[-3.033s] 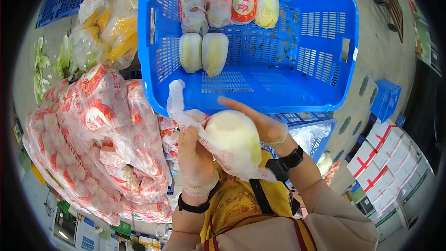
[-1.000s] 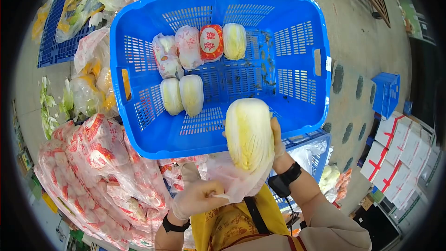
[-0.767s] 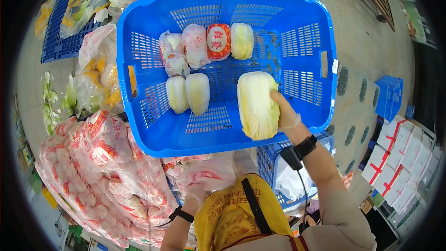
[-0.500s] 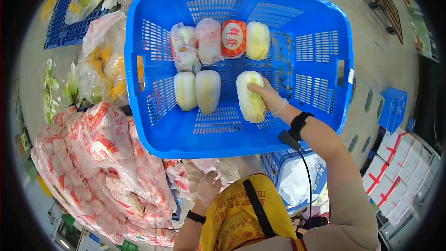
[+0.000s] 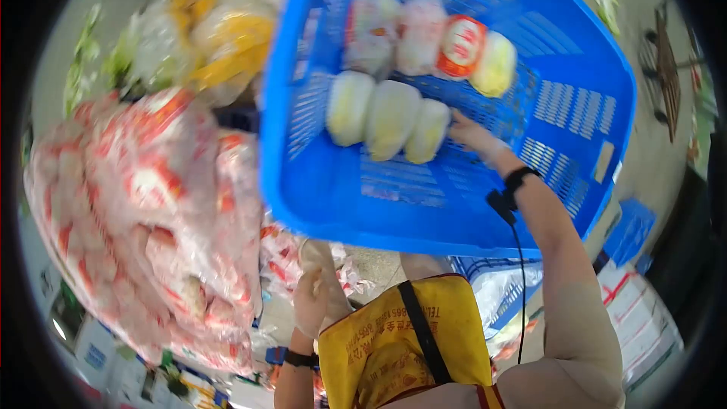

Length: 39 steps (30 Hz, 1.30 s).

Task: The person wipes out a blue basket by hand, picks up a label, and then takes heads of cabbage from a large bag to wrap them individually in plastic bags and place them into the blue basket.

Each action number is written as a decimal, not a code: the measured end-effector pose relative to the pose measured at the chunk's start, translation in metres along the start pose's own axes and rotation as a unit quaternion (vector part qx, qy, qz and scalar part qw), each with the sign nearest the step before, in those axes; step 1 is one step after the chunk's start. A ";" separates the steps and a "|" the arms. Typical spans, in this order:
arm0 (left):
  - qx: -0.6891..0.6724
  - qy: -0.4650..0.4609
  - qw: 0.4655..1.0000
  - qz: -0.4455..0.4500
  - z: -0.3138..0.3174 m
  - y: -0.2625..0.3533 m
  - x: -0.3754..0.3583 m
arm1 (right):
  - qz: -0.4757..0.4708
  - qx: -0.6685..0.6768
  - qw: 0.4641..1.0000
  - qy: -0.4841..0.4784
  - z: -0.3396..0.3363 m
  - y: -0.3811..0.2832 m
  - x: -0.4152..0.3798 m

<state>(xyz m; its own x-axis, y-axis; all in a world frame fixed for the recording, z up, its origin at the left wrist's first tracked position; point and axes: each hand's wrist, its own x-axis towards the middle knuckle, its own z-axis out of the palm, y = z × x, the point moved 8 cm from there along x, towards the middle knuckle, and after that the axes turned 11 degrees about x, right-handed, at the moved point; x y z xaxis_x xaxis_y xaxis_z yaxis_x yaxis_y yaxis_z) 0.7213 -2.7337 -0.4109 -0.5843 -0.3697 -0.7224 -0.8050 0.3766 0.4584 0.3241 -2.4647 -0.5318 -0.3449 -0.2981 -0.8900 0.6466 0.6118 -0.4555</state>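
Napa cabbages lie in two rows inside a large blue basket. The near row has three bare ones, and the rightmost cabbage is beside my right hand. My right fingers are stretched toward its right side and hold nothing; blur hides whether they still touch it. In the far row are two cabbages in printed plastic, one with a red label, and a bare yellowish cabbage at the right end. Low down by my leg is my left hand, gloved and blurred, its fingers not clear.
A big heap of pink-and-red plastic-wrapped produce fills the left side. Clear and yellow plastic bags lie beyond it. White boxes, a small blue crate and a wheeled cart stand to the right.
The cabbage in my right hand was set down at the right end of the near row and released. My view has shifted and tilted, and my left hand moved slightly left.
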 end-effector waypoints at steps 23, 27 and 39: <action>-0.358 0.409 0.806 -0.235 -0.360 -0.357 0.065 | -0.351 -0.120 0.899 -0.234 0.705 -0.223 -0.089; -0.097 0.394 0.897 -0.173 -0.385 -0.371 0.082 | -0.187 -0.172 0.942 -0.220 0.797 -0.170 -0.024; -0.483 0.341 0.795 -0.136 -0.374 -0.334 0.068 | -0.065 -0.030 0.954 -0.289 0.832 -0.144 0.010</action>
<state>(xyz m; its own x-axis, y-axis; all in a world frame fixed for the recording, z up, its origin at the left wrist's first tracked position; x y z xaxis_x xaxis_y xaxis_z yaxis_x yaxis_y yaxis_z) 0.9124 -3.2022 -0.4195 -0.0309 -0.8242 -0.5655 -0.4210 -0.5024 0.7552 0.7939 -3.1654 -0.4908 0.0248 -0.7192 -0.6944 0.5779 0.5771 -0.5771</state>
